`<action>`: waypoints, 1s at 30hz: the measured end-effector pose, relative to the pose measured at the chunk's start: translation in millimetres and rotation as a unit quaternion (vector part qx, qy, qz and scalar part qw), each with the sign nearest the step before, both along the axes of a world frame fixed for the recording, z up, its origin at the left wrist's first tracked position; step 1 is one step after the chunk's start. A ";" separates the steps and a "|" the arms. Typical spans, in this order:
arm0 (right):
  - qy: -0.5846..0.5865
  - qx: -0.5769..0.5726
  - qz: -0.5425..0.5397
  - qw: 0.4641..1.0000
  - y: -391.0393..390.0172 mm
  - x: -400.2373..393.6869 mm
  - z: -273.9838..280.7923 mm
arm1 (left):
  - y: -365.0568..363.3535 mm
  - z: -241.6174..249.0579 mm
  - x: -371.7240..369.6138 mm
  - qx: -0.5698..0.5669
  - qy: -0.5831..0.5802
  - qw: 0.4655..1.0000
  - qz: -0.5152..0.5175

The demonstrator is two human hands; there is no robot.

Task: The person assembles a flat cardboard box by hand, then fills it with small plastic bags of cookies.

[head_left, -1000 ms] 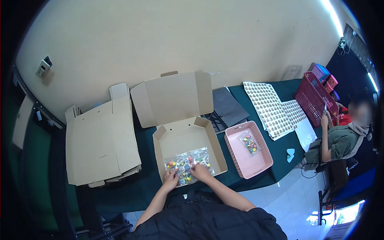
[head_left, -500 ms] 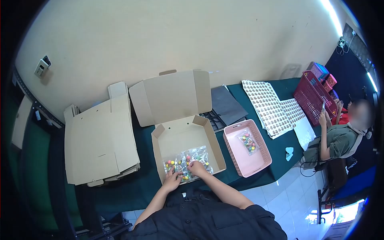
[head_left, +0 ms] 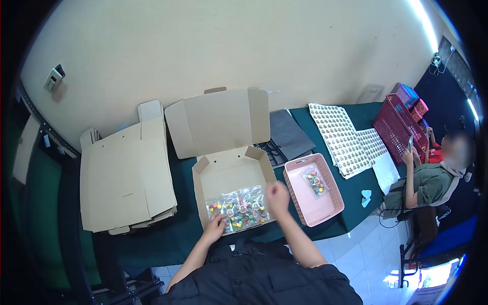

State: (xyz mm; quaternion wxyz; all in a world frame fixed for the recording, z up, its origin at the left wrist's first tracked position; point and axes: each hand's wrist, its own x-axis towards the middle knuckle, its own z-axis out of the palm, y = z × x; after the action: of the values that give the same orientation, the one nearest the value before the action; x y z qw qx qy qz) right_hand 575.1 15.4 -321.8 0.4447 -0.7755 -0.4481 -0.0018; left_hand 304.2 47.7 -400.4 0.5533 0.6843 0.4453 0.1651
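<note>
Open cardboard box (head_left: 230,170) holds candy bags (head_left: 238,209); left hand (head_left: 215,224) grip touching them, right hand (head_left: 277,193) clenched, empty; pink basket (head_left: 325,208) holds one bag (head_left: 315,181).

one open box (head_left: 229,170), one pink basket (head_left: 331,195), two hands (head_left: 277,194)

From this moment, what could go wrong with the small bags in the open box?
The clear bags of coloured beads sit crowded against the front wall of the open cardboard box; only the left hand touches them, so they may slide or overlap. The right hand hovers over the box's right wall and might knock it or the pink basket.
</note>
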 end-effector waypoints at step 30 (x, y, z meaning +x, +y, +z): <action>0.084 0.016 0.192 0.978 -15.6 -85.1 41.1 | -7.3 125.4 53.4 -0.067 -0.281 0.956 -0.045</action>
State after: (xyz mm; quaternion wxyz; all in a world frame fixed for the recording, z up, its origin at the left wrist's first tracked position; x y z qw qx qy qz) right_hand 490.0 -0.1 -280.7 0.4850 -0.6654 -0.5495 0.1418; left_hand 357.6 40.3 -275.1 0.7074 0.5911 0.2506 0.2958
